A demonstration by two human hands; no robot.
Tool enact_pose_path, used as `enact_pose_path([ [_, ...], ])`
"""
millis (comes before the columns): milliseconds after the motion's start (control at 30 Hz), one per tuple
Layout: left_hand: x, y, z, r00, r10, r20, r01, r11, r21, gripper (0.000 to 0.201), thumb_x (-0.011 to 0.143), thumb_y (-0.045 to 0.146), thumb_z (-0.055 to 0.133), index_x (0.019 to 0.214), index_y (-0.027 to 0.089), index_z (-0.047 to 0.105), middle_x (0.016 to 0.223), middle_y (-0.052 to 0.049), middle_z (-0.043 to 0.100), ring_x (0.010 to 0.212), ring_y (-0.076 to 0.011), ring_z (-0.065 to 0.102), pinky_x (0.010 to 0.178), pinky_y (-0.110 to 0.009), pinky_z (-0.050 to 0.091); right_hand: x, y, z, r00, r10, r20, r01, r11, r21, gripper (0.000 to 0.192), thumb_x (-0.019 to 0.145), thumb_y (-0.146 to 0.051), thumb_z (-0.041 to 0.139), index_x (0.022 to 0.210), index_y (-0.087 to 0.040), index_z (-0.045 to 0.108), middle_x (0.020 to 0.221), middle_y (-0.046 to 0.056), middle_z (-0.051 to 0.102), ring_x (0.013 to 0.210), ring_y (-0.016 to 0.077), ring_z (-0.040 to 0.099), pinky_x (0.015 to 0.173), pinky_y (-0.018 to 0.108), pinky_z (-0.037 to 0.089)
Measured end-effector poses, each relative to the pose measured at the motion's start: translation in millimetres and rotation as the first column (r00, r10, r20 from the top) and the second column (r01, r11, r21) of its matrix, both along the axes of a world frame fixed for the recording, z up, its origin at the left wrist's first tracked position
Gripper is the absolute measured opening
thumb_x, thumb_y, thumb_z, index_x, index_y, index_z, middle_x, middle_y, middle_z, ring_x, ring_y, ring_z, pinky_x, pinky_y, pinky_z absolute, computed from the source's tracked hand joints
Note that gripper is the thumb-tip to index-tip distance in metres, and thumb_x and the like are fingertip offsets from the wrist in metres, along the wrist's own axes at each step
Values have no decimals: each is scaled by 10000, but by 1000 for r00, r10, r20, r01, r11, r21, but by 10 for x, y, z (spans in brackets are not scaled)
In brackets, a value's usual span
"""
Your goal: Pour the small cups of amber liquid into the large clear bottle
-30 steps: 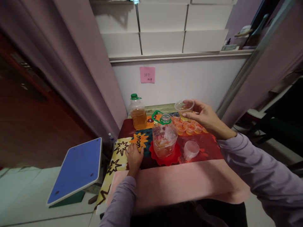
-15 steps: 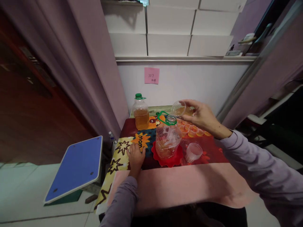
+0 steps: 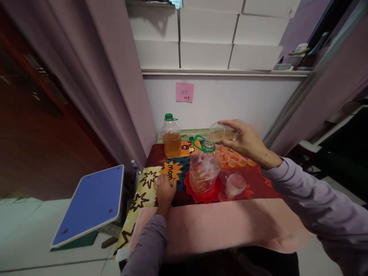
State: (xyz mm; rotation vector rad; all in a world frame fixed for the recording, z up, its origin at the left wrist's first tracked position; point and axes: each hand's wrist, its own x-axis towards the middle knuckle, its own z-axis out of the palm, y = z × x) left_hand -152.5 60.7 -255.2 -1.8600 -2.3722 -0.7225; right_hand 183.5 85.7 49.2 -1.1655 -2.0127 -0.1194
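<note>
My right hand (image 3: 243, 138) grips a clear plastic cup (image 3: 217, 132), tipped on its side with its rim just above the open mouth of a clear plastic jug (image 3: 202, 172). The jug has a green carrying ring at its neck and stands upright on a red scalloped plate (image 3: 188, 188). Little liquid shows in the cup; I cannot make out a stream. Resting on the patterned tablecloth left of the jug, my left hand (image 3: 165, 189) is open with fingers spread. A stack of clear cups (image 3: 235, 186) sits right of the plate.
A second jug (image 3: 171, 143), green-capped and partly filled with amber liquid, stands at the back left. Several cups of amber liquid (image 3: 234, 159) are grouped behind the cup stack. A green cap (image 3: 191, 138) lies near the wall. A blue-topped stool (image 3: 89, 205) is left of the table.
Less amber liquid shows in the tipped cup than before. The cup and both hands have stayed nearly in the same place.
</note>
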Motion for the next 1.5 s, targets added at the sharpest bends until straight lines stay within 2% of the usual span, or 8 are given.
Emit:
enact_pose_path([
  [200,-1,4,-1,1000,-6,2,6,1000,-3,577,1030,421,570,1474,70,682,1615,-292,629,1539,-423,553,1324,-669,358,-1,-1,3,1000,12,17,-12,999,36,581,815,-207,813,1394,-252,797,1269,117,817,1106,340,771,959,501,632],
  [600,5,6,-8,1000,0,13,0,1000,11,561,1022,435,569,1464,109,686,1597,-267,641,1523,-406,559,1322,-641,358,-32,-6,39,998,44,55,-48,996,74,597,829,-159,774,1417,-266,784,1340,114,810,1216,362,753,1054,534,606],
  [1000,7,4,15,1000,-9,28,9,1000,-6,590,1021,431,543,1465,66,676,1598,-293,636,1536,-414,547,1325,-657,354,-72,-20,53,993,50,105,-61,992,111,606,849,-178,749,1446,-281,771,1415,123,780,1294,381,716,1123,587,577],
  [1300,11,-16,41,1000,-11,27,11,1000,3,567,1019,441,547,1458,108,682,1597,-269,644,1523,-409,556,1321,-657,355,-137,-34,67,982,77,173,-96,990,104,647,852,-146,742,1480,-301,738,1478,113,753,1374,394,676,1191,632,530],
  [1400,19,-24,56,1000,-8,23,8,1000,-1,561,1027,439,535,1449,100,682,1585,-267,652,1513,-408,565,1326,-646,353,-135,-56,73,988,70,140,-81,994,78,609,888,-237,775,1491,-291,715,1492,131,744,1397,418,669,1204,635,520],
  [1500,20,-28,65,1000,-12,18,12,1000,-9,580,1039,442,514,1450,64,671,1581,-281,650,1506,-412,568,1325,-641,355,-47,-137,-7,1000,9,-24,-8,999,50,624,918,-368,786,1520,-262,664,1449,155,756,1333,418,708,1151,604,567],
])
